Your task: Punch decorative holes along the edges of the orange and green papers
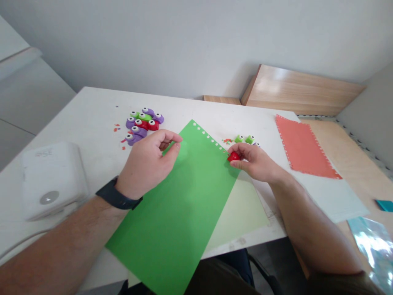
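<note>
The right hand point(256, 161) grips a rounded red plastic punch point(233, 156) at the star-holed edge of a rectangular green paper sheet point(187, 200); I see the left hand point(150, 164) over it, fingertips narrowly parted.

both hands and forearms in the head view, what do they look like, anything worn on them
The left hand and right hand are bare: no gloves, and no ring shows. A wide, dark blue-black band circles the left wrist; the right wrist has none. Below the dark fabric sleeve near the right elbow, the forearm is uncovered. No left sleeve shows.
</note>
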### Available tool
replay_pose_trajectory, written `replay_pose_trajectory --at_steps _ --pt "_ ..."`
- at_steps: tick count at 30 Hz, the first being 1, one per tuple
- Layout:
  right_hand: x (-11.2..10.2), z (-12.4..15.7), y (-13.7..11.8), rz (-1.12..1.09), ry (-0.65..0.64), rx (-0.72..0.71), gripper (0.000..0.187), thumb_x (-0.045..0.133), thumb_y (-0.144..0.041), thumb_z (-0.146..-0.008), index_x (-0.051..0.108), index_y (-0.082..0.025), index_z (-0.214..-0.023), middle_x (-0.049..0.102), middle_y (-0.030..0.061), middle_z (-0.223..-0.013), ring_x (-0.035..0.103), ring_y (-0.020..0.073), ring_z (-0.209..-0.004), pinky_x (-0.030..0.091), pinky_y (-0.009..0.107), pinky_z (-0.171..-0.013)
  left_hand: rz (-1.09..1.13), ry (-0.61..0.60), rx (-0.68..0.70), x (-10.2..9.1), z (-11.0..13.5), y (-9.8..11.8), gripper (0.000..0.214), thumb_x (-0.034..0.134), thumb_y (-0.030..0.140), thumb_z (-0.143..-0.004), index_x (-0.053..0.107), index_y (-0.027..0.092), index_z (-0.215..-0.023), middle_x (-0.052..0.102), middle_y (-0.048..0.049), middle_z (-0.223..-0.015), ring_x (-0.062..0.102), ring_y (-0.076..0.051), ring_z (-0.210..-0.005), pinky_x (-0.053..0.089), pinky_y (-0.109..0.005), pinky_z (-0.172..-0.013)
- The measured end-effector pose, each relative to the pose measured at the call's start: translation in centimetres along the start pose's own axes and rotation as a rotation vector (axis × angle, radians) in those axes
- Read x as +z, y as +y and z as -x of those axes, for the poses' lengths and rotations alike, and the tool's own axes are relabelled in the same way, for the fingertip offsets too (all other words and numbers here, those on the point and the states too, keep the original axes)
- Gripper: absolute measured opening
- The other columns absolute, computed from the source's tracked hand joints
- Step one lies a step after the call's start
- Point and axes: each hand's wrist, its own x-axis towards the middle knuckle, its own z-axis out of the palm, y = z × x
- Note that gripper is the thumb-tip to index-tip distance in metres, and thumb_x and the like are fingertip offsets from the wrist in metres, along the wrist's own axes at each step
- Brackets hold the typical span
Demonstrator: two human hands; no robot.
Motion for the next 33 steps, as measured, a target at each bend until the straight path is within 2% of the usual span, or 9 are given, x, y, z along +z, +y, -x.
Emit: replay_pose_trajectory --at_steps 16,24,33 --pt "0.57 -0.23 -0.47 0.127 0.034 -0.006 0.022 0.069 -0.025 -0.083 0.065 -0.02 -0.105 0.065 0.001 -0.084 0.057 0.0181 -0.076 0.046 0.035 -0.076 -0.01 0.0 0.004 0.05 -0.09 0.01 0.018 0.063 0.033 -0.093 0.07 0.026 -0.108 0.074 0.0025 -0.094 0.068 -0.016 -0.08 0.05 -0.029 -0.075" --pt "0.06 0.08 -0.62 0.196 0.014 -0.033 0.024 0.07 -0.028 -0.086 0.067 -0.02 -0.109 0.066 0.0014 -0.085 0.057 0.0181 -0.076 0.046 0.034 -0.074 0.011 -0.001 0.008 0.27 -0.24 -0.18 0.017 0.063 0.033 -0.093 0.07 0.026 -0.108 0.075 0.0024 -0.095 0.068 -0.017 -0.08 0.051 -0.031 -0.075" --pt "-0.05 0.28 -0.94 0.16 -0.016 -0.04 0.027 0.07 -0.03 -0.087 0.067 -0.019 -0.112 0.068 0.0033 -0.09 0.06 0.0189 -0.079 0.048 0.034 -0.077 -0.012 -0.004 0.004 -0.06 -0.05 0.0 0.019 0.062 0.033 -0.093 0.07 0.025 -0.108 0.075 0.0013 -0.096 0.068 -0.017 -0.081 0.05 -0.03 -0.075"
